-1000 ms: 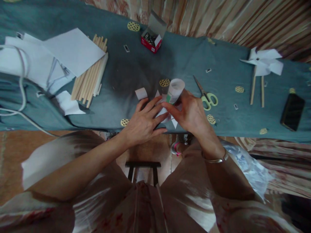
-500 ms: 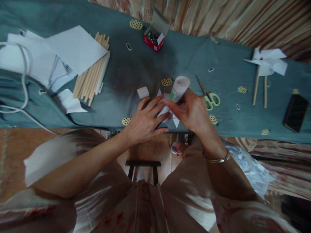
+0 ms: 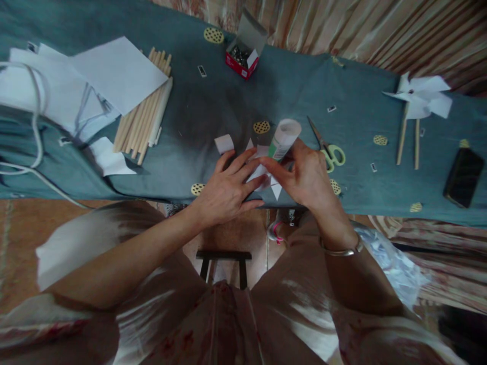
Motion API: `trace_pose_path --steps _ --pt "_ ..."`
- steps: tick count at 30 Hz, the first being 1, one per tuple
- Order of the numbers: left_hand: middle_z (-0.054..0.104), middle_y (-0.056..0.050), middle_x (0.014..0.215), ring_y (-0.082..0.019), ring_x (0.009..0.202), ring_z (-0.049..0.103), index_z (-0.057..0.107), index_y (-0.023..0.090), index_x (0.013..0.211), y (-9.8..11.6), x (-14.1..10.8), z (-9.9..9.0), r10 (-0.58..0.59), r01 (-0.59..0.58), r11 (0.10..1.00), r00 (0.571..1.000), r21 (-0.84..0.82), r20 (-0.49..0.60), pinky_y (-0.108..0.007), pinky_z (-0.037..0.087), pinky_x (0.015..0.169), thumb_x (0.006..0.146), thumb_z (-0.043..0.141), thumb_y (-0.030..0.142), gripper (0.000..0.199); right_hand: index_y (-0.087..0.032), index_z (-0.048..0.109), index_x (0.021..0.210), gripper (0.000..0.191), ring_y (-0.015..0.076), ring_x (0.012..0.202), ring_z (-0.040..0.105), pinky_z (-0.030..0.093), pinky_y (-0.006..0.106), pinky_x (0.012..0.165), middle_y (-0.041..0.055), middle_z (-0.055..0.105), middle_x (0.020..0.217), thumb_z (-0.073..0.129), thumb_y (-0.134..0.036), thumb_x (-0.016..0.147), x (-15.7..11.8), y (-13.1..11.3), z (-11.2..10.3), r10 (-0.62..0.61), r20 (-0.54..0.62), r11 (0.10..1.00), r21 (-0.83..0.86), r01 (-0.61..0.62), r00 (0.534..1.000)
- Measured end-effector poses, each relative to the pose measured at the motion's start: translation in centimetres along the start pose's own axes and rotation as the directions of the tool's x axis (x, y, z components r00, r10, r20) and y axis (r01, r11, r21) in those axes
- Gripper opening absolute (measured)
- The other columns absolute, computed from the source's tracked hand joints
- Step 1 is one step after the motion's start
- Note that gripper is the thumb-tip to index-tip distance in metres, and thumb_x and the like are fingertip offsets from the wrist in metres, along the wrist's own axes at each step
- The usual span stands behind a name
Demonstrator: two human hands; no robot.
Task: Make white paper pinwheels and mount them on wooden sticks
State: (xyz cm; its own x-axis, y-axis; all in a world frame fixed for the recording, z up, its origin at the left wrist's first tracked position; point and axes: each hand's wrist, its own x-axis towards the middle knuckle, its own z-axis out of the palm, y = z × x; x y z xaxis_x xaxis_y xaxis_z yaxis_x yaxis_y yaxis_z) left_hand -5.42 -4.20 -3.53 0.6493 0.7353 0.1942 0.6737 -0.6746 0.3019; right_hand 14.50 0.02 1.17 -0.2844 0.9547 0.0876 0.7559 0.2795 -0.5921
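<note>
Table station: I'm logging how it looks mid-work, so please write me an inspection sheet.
Surface: patterned blue-green tablecloth, darker patch near the middle.
Job's things: white-and-green tube, cut white paper, scissors, wooden sticks, paper sheets, paper pinwheel, red box of small shiny pieces, lid up.
Clutter: black phone, far right.
Hands: left hand spread on cut paper; right hand grips tube.
Cables: white cable at left.
Surroundings: curtain, dark stool.

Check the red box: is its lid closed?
No, the lid of the red box stands raised, showing small shiny pieces inside.
</note>
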Motion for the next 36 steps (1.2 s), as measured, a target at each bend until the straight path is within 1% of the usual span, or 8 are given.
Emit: trace_pose_path --steps 4,13,19,23,25,36 --pt "0.050 -0.011 0.154 -0.035 0.149 0.036 0.060 0.027 0.134 -0.05 -0.01 0.10 0.013 -0.013 1.000 1.000 0.000 -0.009 -0.059 0.025 0.120 0.099 0.048 0.056 0.047 -0.028 0.065 0.097 0.031 0.0274 0.074 0.068 0.056 0.043 0.071 0.0054 0.070 0.075 0.064 -0.058 0.088 -0.23 0.13 0.10 -0.018 -0.016 1.000 -0.010 0.018 1.000" --pt "0.051 -0.008 0.153 -0.036 0.149 0.036 0.060 0.031 0.133 -0.04 0.03 0.01 0.011 -0.011 1.000 1.000 -0.012 0.000 -0.059 0.023 0.121 0.097 0.051 0.057 0.046 -0.027 0.065 0.099 0.031 0.0268 0.071 0.067 0.055 0.044 0.070 0.0054 0.069 0.076 0.064 -0.056 0.089 -0.72 0.30 0.24 -0.008 -0.023 1.000 0.002 0.008 1.000" --pt "0.050 -0.010 0.153 -0.035 0.149 0.036 0.060 0.030 0.134 -0.01 0.08 -0.10 0.022 -0.022 1.000 1.000 0.000 0.005 -0.059 0.025 0.120 0.098 0.051 0.056 0.045 -0.027 0.064 0.095 0.030 0.0251 0.068 0.065 0.054 0.043 0.067 0.0054 0.069 0.076 0.065 -0.057 0.087 -0.76 0.32 0.17 0.003 -0.027 1.000 0.001 -0.003 1.000" --pt "0.050 -0.013 0.152 -0.036 0.150 0.034 0.059 0.028 0.136 -0.04 0.06 -0.04 0.043 -0.043 0.999 0.999 0.008 -0.008 -0.062 0.026 0.118 0.098 0.051 0.057 0.048 -0.028 0.065 0.095 0.030 0.0237 0.064 0.065 0.054 0.041 0.063 0.0040 0.070 0.075 0.065 -0.056 0.087 -0.76 0.35 0.28 -0.001 -0.041 1.000 0.027 0.002 0.999" --pt "0.050 -0.013 0.153 -0.036 0.150 0.034 0.059 0.028 0.135 -0.05 0.05 -0.04 0.043 -0.043 0.999 0.999 0.004 -0.005 -0.062 0.026 0.118 0.098 0.049 0.057 0.048 -0.028 0.065 0.095 0.028 0.0233 0.063 0.065 0.053 0.040 0.062 0.0035 0.071 0.075 0.065 -0.055 0.087 -0.78 0.34 0.35 0.002 -0.045 1.000 0.031 0.000 0.999" --pt "0.048 -0.009 0.154 -0.036 0.150 0.034 0.058 0.030 0.136 -0.08 -0.01 0.01 0.036 -0.036 0.999 0.999 0.001 -0.002 -0.059 0.023 0.120 0.098 0.051 0.054 0.046 -0.027 0.065 0.092 0.029 0.0244 0.067 0.067 0.055 0.041 0.064 0.0047 0.071 0.078 0.067 -0.056 0.086 -0.84 -0.15 0.59 0.047 -0.030 0.997 0.058 -0.045 0.998"
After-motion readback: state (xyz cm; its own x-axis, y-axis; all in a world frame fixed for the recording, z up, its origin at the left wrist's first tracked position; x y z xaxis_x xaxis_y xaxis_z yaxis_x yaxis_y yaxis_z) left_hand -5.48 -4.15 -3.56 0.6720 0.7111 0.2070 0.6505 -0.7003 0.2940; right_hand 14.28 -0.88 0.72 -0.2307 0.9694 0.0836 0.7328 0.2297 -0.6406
